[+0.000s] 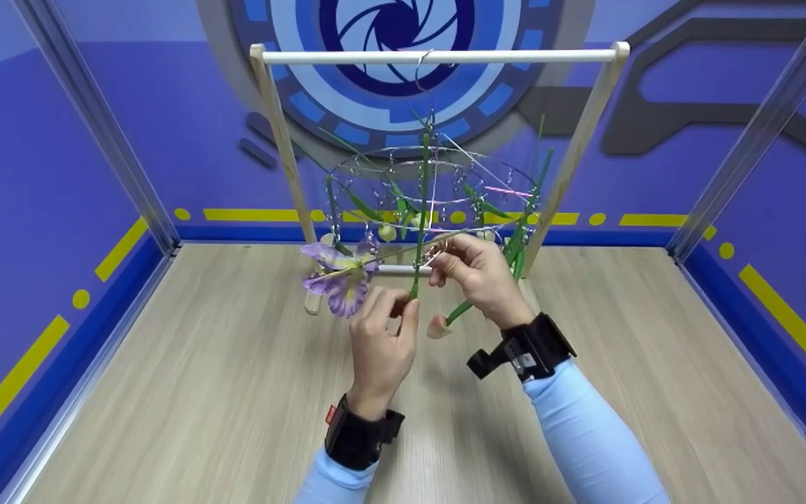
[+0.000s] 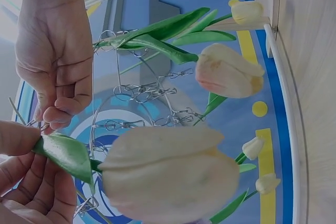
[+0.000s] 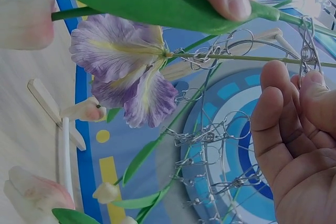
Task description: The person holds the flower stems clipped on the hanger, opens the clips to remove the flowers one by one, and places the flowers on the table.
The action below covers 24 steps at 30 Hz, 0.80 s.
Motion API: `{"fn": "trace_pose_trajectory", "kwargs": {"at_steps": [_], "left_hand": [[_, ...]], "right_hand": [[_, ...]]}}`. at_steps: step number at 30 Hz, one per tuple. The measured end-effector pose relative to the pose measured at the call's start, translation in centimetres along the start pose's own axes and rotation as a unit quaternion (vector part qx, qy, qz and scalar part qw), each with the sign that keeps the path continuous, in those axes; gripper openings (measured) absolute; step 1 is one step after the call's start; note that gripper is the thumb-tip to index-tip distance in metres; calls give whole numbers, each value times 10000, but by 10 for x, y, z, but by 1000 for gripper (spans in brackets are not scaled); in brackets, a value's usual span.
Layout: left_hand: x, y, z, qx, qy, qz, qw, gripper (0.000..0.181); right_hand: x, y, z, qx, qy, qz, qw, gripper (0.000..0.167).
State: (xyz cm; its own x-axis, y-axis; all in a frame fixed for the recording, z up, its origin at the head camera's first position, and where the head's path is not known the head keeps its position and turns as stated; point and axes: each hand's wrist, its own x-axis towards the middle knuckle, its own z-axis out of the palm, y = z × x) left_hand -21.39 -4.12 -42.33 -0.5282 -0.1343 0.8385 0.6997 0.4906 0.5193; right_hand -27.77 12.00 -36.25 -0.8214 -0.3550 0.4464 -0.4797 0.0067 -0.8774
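My left hand pinches a pale pink artificial tulip where leaf and stem meet; its bloom points down and its long green stem rises past the hanger. My right hand pinches a metal wire clip beside that stem; whether the clip's jaws grip the stem, I cannot tell. A purple iris lies left of my hands, its stem running sideways past the clip. In the head view my left hand hides the tulip bloom. The clip belongs to a round wire clip hanger.
A wooden frame with a white top bar carries the hanger by its hook. More tulips hang head down around the ring, with several other clips. Beneath is a wood-grain tabletop; blue patterned panels enclose it.
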Motion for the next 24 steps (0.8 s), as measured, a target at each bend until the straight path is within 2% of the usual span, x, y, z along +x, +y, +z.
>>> {"fn": "trace_pose_trajectory", "kwargs": {"at_steps": [24], "left_hand": [[0, 5, -3, -24, 114, 1, 9999, 9]], "right_hand": [[1, 0, -1, 168, 61, -98, 9998, 17]]}}
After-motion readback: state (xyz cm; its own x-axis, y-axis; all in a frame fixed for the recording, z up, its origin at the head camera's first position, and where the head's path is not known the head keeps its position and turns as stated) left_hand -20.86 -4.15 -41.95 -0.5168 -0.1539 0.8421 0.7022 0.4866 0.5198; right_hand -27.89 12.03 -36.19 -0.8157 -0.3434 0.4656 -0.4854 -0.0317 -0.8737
